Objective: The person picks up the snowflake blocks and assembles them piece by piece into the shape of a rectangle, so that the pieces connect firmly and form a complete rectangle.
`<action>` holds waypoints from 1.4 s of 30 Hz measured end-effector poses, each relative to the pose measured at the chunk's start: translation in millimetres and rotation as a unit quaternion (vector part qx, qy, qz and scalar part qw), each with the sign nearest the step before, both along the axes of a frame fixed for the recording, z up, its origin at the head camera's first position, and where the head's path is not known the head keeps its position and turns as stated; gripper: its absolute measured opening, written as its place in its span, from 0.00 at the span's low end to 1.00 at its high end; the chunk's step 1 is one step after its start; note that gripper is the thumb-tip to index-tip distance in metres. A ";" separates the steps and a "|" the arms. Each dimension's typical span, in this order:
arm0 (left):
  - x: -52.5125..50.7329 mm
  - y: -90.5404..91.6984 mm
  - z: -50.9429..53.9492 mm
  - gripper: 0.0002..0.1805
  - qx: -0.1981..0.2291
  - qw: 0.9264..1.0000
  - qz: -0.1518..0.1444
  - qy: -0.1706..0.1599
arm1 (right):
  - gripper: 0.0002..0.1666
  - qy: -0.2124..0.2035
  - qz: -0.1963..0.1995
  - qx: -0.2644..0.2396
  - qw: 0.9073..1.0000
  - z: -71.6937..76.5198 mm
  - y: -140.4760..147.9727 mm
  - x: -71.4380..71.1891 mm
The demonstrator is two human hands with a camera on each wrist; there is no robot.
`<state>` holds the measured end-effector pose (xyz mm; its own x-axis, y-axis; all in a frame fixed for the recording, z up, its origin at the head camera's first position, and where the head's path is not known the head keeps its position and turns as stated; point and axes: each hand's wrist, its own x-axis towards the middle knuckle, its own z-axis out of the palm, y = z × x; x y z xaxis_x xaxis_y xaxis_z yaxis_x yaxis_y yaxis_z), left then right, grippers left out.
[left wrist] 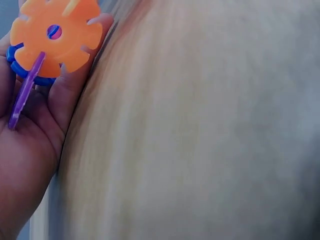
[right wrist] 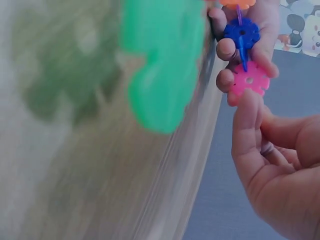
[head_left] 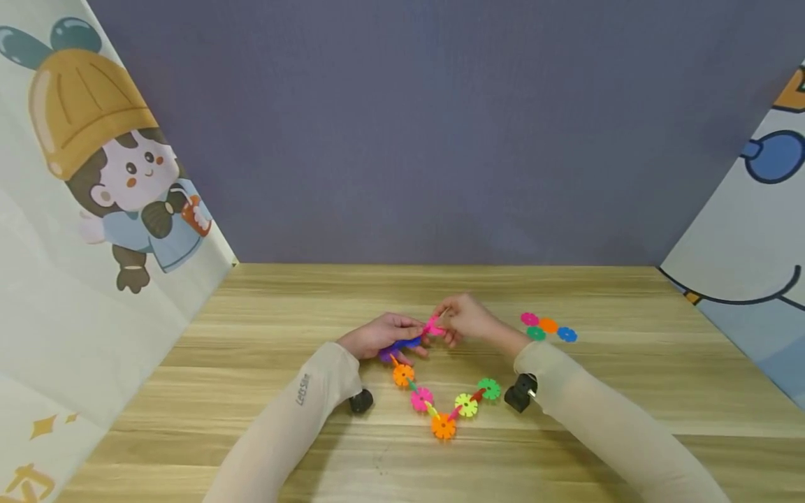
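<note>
A chain of slotted plastic discs hangs in a bend near the middle of the table. My left hand (head_left: 386, 334) holds its upper left part, gripping the blue slotted disc (right wrist: 241, 33) close to a pink slotted disc (right wrist: 251, 78). In the left wrist view, an orange slotted disc (left wrist: 55, 42) and an edge-on purple disc (left wrist: 27, 90) lie over that palm. My right hand (head_left: 464, 318) pinches the pink disc's edge with its fingertips. Lower on the chain are an orange disc (head_left: 443, 427), a yellow disc (head_left: 467, 405) and, at its end, a green disc (head_left: 488, 388).
Several loose discs lie beyond the right forearm, among them an orange disc (head_left: 548, 325) and a blue disc (head_left: 567, 334). Black wrist cameras (head_left: 521, 392) sit at both cuffs. A grey panel (head_left: 440, 140) backs the wooden table (head_left: 264, 307), with printed sheets on either side.
</note>
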<state>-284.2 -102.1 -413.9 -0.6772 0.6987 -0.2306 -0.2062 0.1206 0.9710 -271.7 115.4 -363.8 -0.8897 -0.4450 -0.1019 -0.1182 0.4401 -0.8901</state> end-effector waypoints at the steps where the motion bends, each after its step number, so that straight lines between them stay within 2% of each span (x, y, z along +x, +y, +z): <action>1: -0.1 -0.1 0.1 0.21 0.001 1.000 0.000 0.001 | 0.09 0.003 -0.001 -0.002 1.000 0.3 -1.0 0.6; 8: -0.4 -0.2 2.7 0.21 -0.011 1.000 0.004 0.013 | 0.06 0.013 -0.016 -0.006 1.000 -1.7 -4.7 1.7; 16: -2.5 0.1 2.6 0.20 -0.032 0.999 0.000 0.026 | 0.05 0.025 -0.002 0.028 0.999 -0.4 -5.7 2.3; 25: -2.5 2.3 3.0 0.20 -0.034 0.999 0.002 0.030 | 0.10 0.032 0.000 0.045 0.998 0.4 4.0 -2.6; 28: -1.3 2.0 0.7 0.22 -0.035 0.999 0.002 0.029 | 0.13 0.039 0.012 0.034 0.999 1.6 14.7 -3.7; 34: 1.4 1.1 -2.4 0.26 -0.019 1.000 0.010 0.021 | 0.21 0.033 0.002 0.018 0.999 9.3 50.4 -7.6; 38: 4.4 2.2 -2.1 0.28 -0.012 0.999 0.015 0.027 | 0.21 0.036 0.005 0.054 0.998 15.0 80.6 -7.0; 42: 8.3 4.5 -0.6 0.28 -0.016 0.999 0.034 0.026 | 0.21 0.050 0.030 0.109 0.992 18.1 111.3 -3.5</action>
<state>-276.0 -97.6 -414.6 -0.7348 0.6434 -0.2148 -0.1636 0.1393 0.9766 -275.3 226.7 -345.7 -0.8729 -0.4742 -0.1146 -0.2322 0.6103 -0.7574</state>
